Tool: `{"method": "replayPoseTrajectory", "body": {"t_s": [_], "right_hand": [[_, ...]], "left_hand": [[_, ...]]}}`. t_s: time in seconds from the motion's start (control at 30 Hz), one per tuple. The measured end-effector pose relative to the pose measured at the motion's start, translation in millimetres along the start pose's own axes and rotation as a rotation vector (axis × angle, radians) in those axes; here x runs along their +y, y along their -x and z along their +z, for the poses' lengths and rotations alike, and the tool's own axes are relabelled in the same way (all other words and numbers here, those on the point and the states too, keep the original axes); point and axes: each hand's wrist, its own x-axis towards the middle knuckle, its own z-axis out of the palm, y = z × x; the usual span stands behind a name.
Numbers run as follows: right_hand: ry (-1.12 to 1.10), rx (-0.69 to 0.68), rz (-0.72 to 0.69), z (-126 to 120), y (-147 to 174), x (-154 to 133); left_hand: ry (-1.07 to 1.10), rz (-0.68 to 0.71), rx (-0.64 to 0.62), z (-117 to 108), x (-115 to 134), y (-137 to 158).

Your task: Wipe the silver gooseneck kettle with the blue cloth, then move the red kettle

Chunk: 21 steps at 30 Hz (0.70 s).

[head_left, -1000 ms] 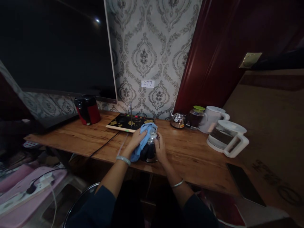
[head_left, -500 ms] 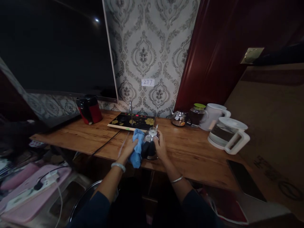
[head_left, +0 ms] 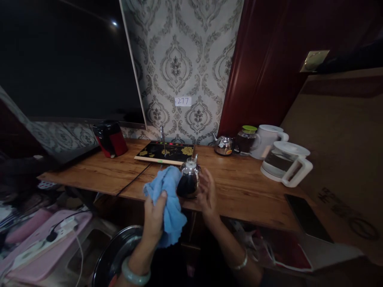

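Bunched in my left hand (head_left: 155, 213) is a blue cloth (head_left: 172, 199), hanging down past the table's front edge. A small teapot (head_left: 189, 181) with a shiny body, dark handle and clear lid knob stands upright near that edge, its spout pointing toward the wall. My right hand (head_left: 208, 195) is just right of the teapot, fingers spread and slightly bent; whether a fingertip still touches it I cannot tell. Behind the teapot lies a black panel with gold flowers (head_left: 164, 152) and a thin metal tap (head_left: 162, 137).
At the back right stand a small steel kettle (head_left: 223, 146), a green-lidded glass jug (head_left: 245, 140), a white pitcher (head_left: 267, 141) and a white-handled glass kettle (head_left: 284, 163). A phone (head_left: 306, 217) lies by the right edge. A red-and-black appliance (head_left: 110, 138) sits left; a dark basin (head_left: 119, 251) is below.
My left hand has pulled the blue cloth back toward me, away from the teapot, and the cloth has spread out. My right hand has loosened from the teapot's side and opened.
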Motion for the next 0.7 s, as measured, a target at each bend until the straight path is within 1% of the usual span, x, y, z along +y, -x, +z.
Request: {"method": "replayPoseTrajectory", "body": {"t_s": [0.07,0.1,0.13,0.2,0.23,0.27,0.3,0.33,0.4,0.43,0.47,0.5,0.53,0.63,0.7], "right_hand": [[-0.049,-0.133,0.021,1.7,23.6,-18.4],[-0.059,-0.132,0.037,1.2,32.4,-23.5],[-0.066,-0.107,0.078,-1.1,38.5,-26.0],[-0.081,0.013,0.194,-11.7,43.2,-25.8],[-0.085,0.083,0.26,-19.7,42.2,-24.7],[-0.079,0.154,0.318,-28.6,39.4,-24.1],[-0.067,0.228,0.359,-37.4,35.1,-24.3],[-0.05,0.303,0.377,-45.4,29.5,-25.5],[-0.011,0.419,0.354,-55.4,14.9,-29.5],[0.008,0.442,0.318,-56.7,6.2,-31.2],[0.028,0.431,0.273,-55.4,-3.2,-31.9],[0.051,0.39,0.224,-51.9,-12.9,-30.9],[0.08,0.342,0.173,-46.7,-22.7,-27.8],[0.218,0.231,0.03,-27.2,-48.0,-5.7],[0.302,0.144,0.0,-16.9,-58.2,16.8]], "left_hand": [[0.049,-0.06,-0.178,16.8,-6.8,17.1],[0.078,-0.082,-0.265,24.5,-10.0,23.6],[0.089,-0.097,-0.367,30.8,-12.0,28.5],[0.052,-0.072,-0.559,37.9,-12.1,32.3],[0.002,-0.033,-0.629,38.7,-10.5,30.9],[-0.059,0.02,-0.664,37.8,-8.5,27.2],[-0.118,0.079,-0.653,35.9,-6.6,21.4],[-0.162,0.131,-0.597,33.5,-5.6,13.5],[-0.202,0.215,-0.414,29.5,-7.4,-7.4],[-0.203,0.246,-0.324,28.9,-10.5,-19.6],[-0.196,0.284,-0.245,29.7,-15.2,-32.4],[-0.198,0.314,-0.204,32.1,-21.1,-45.2],[-0.204,0.331,-0.189,35.9,-27.9,-57.6],[-0.24,0.385,-0.221,52.1,-50.3,-87.2],[-0.308,0.445,-0.263,61.8,-63.8,-98.7]]}}
